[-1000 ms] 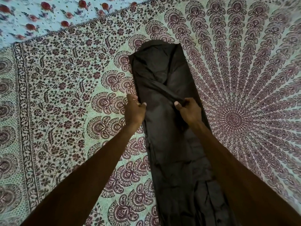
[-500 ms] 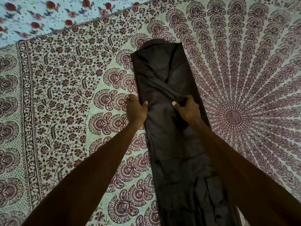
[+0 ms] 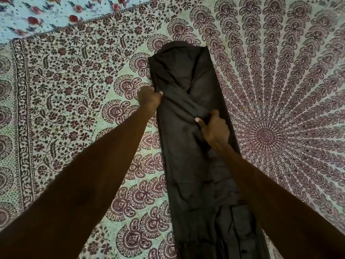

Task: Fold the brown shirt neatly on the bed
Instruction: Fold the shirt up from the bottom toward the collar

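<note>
The dark brown shirt (image 3: 188,146) lies on the bed as a long narrow strip running away from me, its far end near the top centre. A diagonal fold of cloth crosses its upper half. My left hand (image 3: 150,97) grips the shirt's left edge, fingers curled round the cloth. My right hand (image 3: 214,128) pinches the lower end of the diagonal fold on the right side, thumb on top. Both forearms reach in from the bottom corners and hide parts of the shirt's lower half.
The bed is covered by a pale green spread (image 3: 74,90) printed with dark maroon floral and fan motifs, a mandala centre (image 3: 265,136) to the right of the shirt. A light blue sheet with red flowers (image 3: 46,14) shows at the top left.
My left hand has slid farther up the shirt's left edge. My right hand keeps its hold on the fold near the same spot. The diagonal fold now runs steeper between them.
</note>
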